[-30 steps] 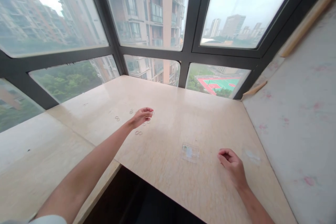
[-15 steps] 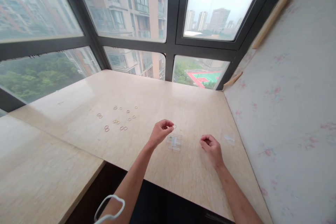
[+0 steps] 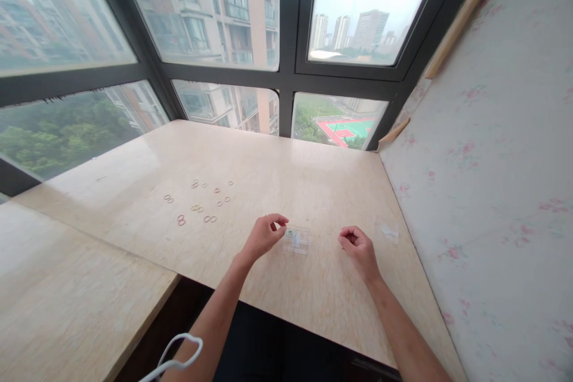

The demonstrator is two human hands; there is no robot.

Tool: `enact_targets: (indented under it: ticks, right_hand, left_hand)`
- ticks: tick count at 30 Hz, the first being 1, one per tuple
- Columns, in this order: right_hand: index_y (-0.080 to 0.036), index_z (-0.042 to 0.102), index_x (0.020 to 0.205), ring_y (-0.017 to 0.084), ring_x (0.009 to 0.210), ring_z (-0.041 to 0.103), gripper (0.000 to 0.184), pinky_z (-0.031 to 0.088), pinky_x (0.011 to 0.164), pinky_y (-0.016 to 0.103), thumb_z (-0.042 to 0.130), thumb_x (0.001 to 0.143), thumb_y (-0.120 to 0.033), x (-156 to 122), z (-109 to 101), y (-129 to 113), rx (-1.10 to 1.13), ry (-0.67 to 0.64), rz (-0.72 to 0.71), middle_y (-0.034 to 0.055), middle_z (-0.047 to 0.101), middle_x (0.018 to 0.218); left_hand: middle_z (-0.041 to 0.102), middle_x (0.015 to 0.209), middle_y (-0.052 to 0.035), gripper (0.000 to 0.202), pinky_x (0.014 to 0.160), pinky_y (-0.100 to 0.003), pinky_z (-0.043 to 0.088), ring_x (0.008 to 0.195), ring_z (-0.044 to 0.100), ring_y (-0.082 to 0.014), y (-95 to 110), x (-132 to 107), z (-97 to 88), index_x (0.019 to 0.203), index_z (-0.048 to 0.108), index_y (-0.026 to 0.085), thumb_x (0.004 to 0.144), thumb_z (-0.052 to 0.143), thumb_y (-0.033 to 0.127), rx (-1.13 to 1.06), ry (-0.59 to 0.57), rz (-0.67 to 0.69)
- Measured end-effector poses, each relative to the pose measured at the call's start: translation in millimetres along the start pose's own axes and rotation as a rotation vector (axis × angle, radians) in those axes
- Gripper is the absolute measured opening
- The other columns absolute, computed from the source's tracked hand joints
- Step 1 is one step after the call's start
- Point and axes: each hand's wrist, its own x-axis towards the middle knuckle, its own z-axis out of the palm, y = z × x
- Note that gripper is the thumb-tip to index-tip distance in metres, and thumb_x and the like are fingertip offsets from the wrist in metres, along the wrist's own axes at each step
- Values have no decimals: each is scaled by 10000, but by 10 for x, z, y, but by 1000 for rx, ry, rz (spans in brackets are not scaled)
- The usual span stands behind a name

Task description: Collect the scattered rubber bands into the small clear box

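At the left edge of a small clear plastic box (image 3: 301, 242), my left hand (image 3: 265, 235) has its thumb and forefinger slightly apart, with no ring visible between them. Inside the box, toward its back left, lies something small and greenish (image 3: 290, 233); a pale bluish patch shows beside it. Right of the box, my right hand (image 3: 359, 248) rests on the tabletop with its fingers curled in, and nothing shows in it. Several thin rings lie scattered to the left, among them a reddish pair (image 3: 181, 220), a yellowish group (image 3: 197, 208) and a pale pair (image 3: 210, 219).
A clear plastic piece (image 3: 388, 231) lies on the tabletop (image 3: 313, 179) near the floral wall (image 3: 483, 215). Dark-framed windows (image 3: 286, 80) close off the back. The front edge drops away below my forearms. A white cord loop (image 3: 183, 349) hangs by my left forearm.
My left hand has moved left and down to the box's left edge; the ring it pinched no longer shows in its fingers. The right hand stays put. The view has shifted slightly.
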Motion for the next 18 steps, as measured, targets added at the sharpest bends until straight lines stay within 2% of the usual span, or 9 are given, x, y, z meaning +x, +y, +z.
enact_targets:
  ticks: [5, 8, 13, 18]
  right_hand:
    - [-197, 578, 745, 141, 604, 514, 117, 425, 549, 252, 652, 701, -277, 0, 4, 3, -4, 23, 14, -3, 565, 669]
    - [-194, 584, 750, 135, 600, 516, 134, 435, 547, 249, 667, 695, -285, 2, 1, 14, 5, 51, 9, -4, 571, 678]
    - [-192, 587, 765, 126, 591, 519, 189, 452, 535, 239, 692, 694, -332, -10, -16, 30, 13, 111, -3, -4, 574, 687]
    - [-173, 598, 805, 125, 608, 540, 275, 471, 525, 236, 732, 669, -371, 1, 65, 38, 4, 210, -3, 13, 595, 728]
  left_hand:
    - [662, 686, -17, 113, 563, -272, 447, 562, 552, -147, -152, -129, -104, 781, 689, 224, 731, 588, 233, -36, 111, -78]
    - [647, 652, -9, 99, 577, -282, 448, 568, 561, -156, -262, -212, -153, 738, 671, 223, 705, 582, 195, -17, 139, -115]
    - [662, 726, -19, 130, 604, -284, 440, 598, 567, -156, -378, -272, -166, 765, 665, 232, 724, 566, 158, 30, 123, -25]
    - [660, 793, -14, 162, 650, -263, 417, 640, 569, -133, -415, -269, -108, 830, 663, 199, 763, 536, 123, 229, 126, 27]
